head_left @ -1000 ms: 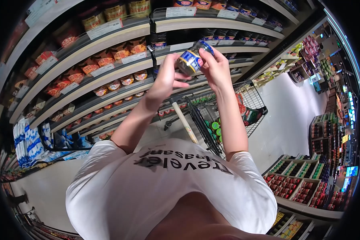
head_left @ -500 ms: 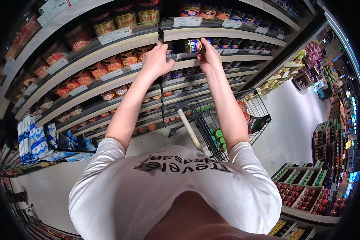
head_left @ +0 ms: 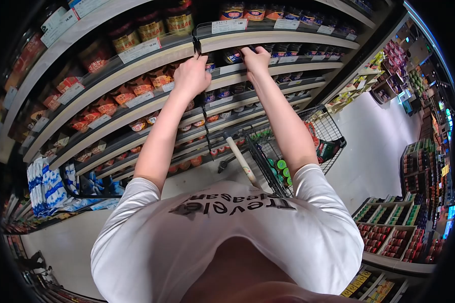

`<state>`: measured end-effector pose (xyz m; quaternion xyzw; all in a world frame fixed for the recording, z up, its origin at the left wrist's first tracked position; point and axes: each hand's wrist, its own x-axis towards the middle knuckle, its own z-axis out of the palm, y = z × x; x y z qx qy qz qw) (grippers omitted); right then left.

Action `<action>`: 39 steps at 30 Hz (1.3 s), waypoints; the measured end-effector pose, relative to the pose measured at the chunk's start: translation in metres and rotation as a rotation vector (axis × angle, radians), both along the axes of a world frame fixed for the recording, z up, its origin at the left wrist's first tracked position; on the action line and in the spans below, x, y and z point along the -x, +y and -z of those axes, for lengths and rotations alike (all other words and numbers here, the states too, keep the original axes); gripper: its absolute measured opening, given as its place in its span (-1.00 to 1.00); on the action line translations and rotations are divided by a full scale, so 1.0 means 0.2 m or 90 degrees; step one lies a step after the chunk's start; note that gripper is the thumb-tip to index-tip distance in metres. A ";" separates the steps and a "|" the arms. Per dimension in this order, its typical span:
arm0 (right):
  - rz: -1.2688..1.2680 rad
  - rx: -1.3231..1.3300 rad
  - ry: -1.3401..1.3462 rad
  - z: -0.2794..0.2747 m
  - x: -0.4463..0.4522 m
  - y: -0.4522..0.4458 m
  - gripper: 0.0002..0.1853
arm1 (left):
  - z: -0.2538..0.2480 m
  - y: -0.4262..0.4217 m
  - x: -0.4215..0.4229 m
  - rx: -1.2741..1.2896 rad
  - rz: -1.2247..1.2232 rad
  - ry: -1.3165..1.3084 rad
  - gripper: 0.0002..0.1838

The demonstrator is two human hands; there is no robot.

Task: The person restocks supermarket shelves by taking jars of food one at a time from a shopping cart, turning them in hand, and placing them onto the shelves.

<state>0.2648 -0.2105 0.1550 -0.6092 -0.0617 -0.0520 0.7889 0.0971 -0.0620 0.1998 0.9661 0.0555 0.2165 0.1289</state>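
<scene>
A small dark jar (head_left: 231, 55) with a blue and gold label lies tilted at the front of a middle shelf. My right hand (head_left: 257, 60) is closed on the jar's right end, with the fingertips partly hidden. To its left, my left hand (head_left: 191, 77) is curled at the shelf edge, just below the joint between two shelf sections. Whatever its fingers hold, if anything, is hidden. Similar dark jars (head_left: 292, 50) stand in a row to the right of my right hand.
A shopping cart (head_left: 333, 132) holding green-lidded items and packets stands below my right arm. Orange-labelled packages (head_left: 141, 83) fill shelves to the left. Price tags (head_left: 229, 26) line the shelf rails. Blue and white packs (head_left: 45, 182) hang at lower left. A display rack (head_left: 389, 232) stands at right.
My right hand has moved left and inward with the jar, which now sits lower and nearer the shelf row. My left hand stays by the shelf edge, its thumb closer in.
</scene>
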 end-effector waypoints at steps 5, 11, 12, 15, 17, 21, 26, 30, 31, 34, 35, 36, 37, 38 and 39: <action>-0.037 0.126 -0.084 0.01 -0.02 0.01 -0.77 | 0.01 -0.01 -0.01 -0.015 -0.006 -0.008 -0.64; -0.085 0.373 -0.250 -0.11 0.08 -0.01 -0.63 | 0.00 0.00 0.00 -0.011 -0.003 0.000 -0.59; -0.099 0.401 -0.266 -0.11 0.08 -0.01 -0.59 | 0.00 0.00 0.00 -0.009 -0.004 0.001 -0.58; -0.137 0.440 -0.290 -0.09 0.05 0.00 -0.54 | -0.01 -0.01 0.00 -0.007 -0.009 0.004 -0.58; -0.143 0.469 -0.299 -0.12 0.07 -0.01 -0.53 | -0.02 -0.01 0.01 -0.006 -0.010 0.009 -0.57; -0.166 0.503 -0.323 -0.13 0.07 0.00 -0.52 | -0.02 -0.01 0.01 -0.019 -0.017 0.016 -0.57; -0.182 0.510 -0.368 -0.10 0.02 -0.01 -0.50 | 0.00 -0.01 0.01 -0.021 -0.015 -0.015 -0.58; -0.163 0.531 -0.433 -0.10 0.01 -0.02 -0.47 | 0.01 0.00 0.00 -0.021 -0.019 0.002 -0.57; -0.160 0.531 -0.433 -0.10 0.01 -0.02 -0.47 | 0.01 0.00 0.00 -0.022 -0.017 0.001 -0.57; -0.141 0.521 -0.441 -0.10 0.02 -0.02 -0.45 | 0.03 0.00 0.00 -0.026 -0.010 -0.027 -0.56; -0.157 0.520 -0.417 -0.08 0.02 -0.02 -0.44 | 0.03 0.00 0.00 -0.028 -0.009 -0.035 -0.55; -0.173 0.520 -0.393 -0.08 0.02 -0.01 -0.43 | 0.03 0.01 0.00 -0.031 -0.007 -0.042 -0.55; -0.170 0.520 -0.393 -0.08 0.02 -0.01 -0.43 | 0.03 0.00 0.00 -0.032 -0.004 -0.044 -0.55; -0.162 0.519 -0.409 -0.08 0.03 -0.02 -0.43 | 0.03 -0.01 0.01 -0.027 -0.009 -0.048 -0.55; -0.153 0.519 -0.425 -0.08 0.04 -0.02 -0.42 | 0.02 -0.01 0.01 -0.022 -0.014 -0.051 -0.55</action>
